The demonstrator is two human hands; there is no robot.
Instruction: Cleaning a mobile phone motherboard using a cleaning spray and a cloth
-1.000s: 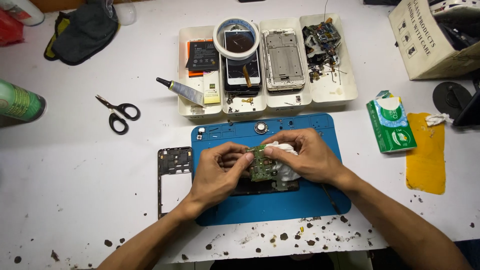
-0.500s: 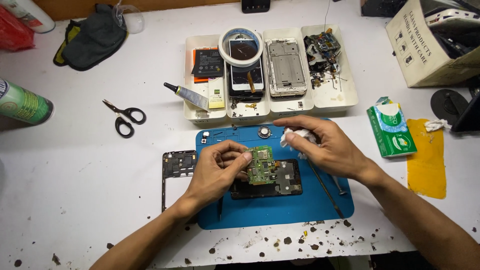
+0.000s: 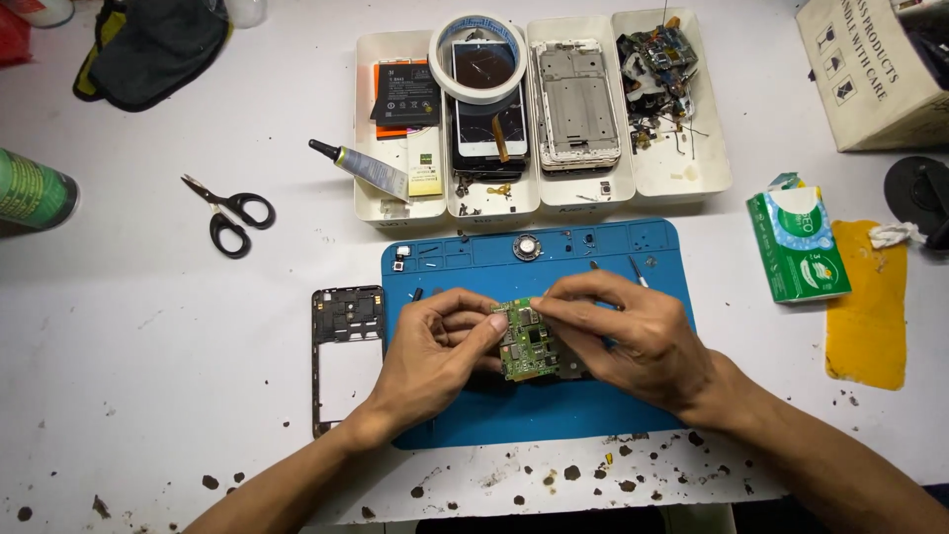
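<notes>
A small green circuit board (image 3: 527, 344) is held just above the blue work mat (image 3: 613, 415). My left hand (image 3: 435, 358) grips its left edge between thumb and fingers. My right hand (image 3: 633, 336) pinches the board's top edge with thumb and forefinger, covering its right side. A dark phone part lies under the board, mostly hidden by my right hand. A black phone middle frame (image 3: 346, 348) lies on the white table just left of the mat, beside my left wrist.
White trays (image 3: 682, 178) at the back hold a battery, phones, a roll of tape (image 3: 478, 40) and loose parts. A glue tube (image 3: 364, 170), black scissors (image 3: 229, 210), a green can (image 3: 32, 190), a tissue pack (image 3: 797, 243), a yellow cloth (image 3: 870, 316) and a cardboard box (image 3: 870, 69) surround the mat.
My right hand was up at the mat's top right with a white wad half a second ago. It has come back down to the board's top edge, without the wad in view.
</notes>
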